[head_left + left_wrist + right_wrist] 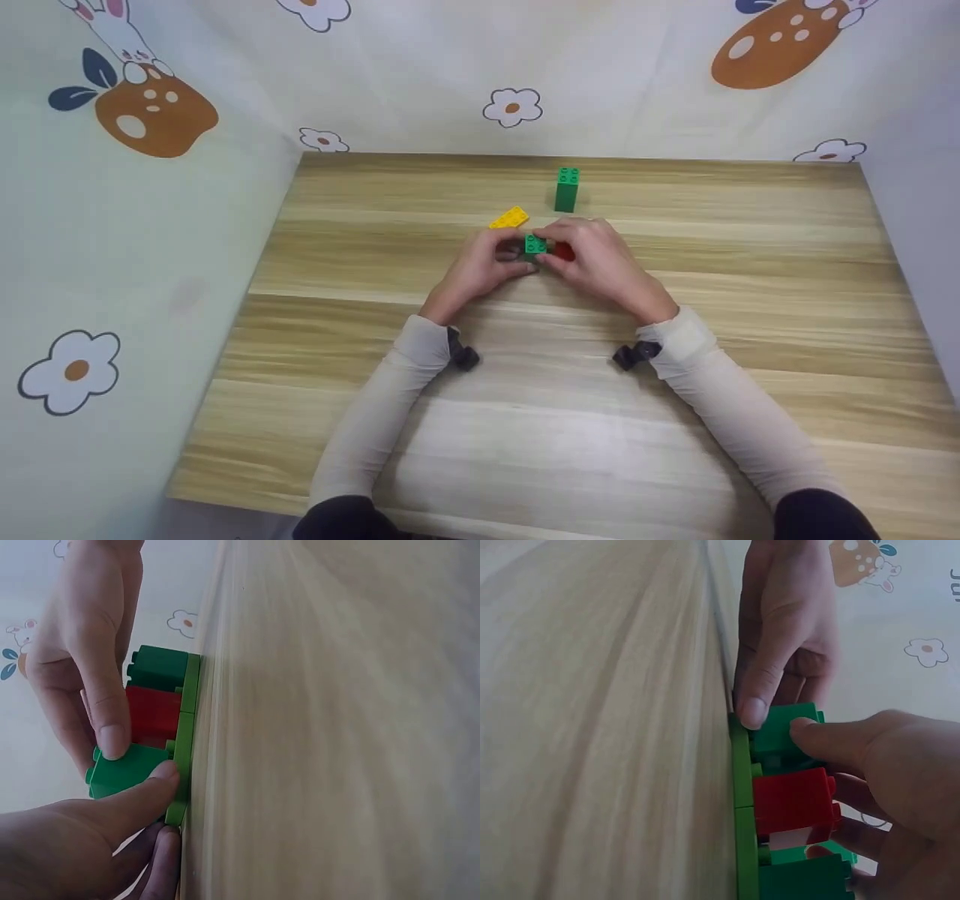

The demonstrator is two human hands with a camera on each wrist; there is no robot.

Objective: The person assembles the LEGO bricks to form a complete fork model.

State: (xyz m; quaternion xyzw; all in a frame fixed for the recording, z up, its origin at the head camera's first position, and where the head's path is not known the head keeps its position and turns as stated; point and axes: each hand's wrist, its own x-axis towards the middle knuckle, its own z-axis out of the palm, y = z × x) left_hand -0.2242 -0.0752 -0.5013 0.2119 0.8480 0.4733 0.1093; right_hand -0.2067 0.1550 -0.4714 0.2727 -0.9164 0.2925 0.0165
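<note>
Two hands: the left hand (480,262) and the right hand (598,259) meet over a small block row near the middle of the table (525,420).
Green block (127,769): at the left end of the row, above the light-green base (184,765); one stud shows between it and the red block (154,716). Full seating cannot be told.
Right fingers: thumb and a finger pinch the green block.
Left fingers: curled about the base's left end, thumb against the block's foot.
Base seam: two flat pieces meet under the red block, which appears to bridge them; uneven pressure at the left end could flex or part the joint.
Stud fit: a tilted push could leave the green block crooked, and the left thumb, so close to the joint, could be nipped.
Dark-green block (157,667): at the row's other end; likely to lift if the base rocks.
Yellow brick (510,217): just beyond the left fingers; a stray knuckle could shift it.
Green tower (567,191): upright behind the right hand; its narrow footing makes toppling plausible if bumped.
Writing: no brand or label legible on the blocks; letters (955,585) on the wall cloth (900,690) are cut off and unreadable.
</note>
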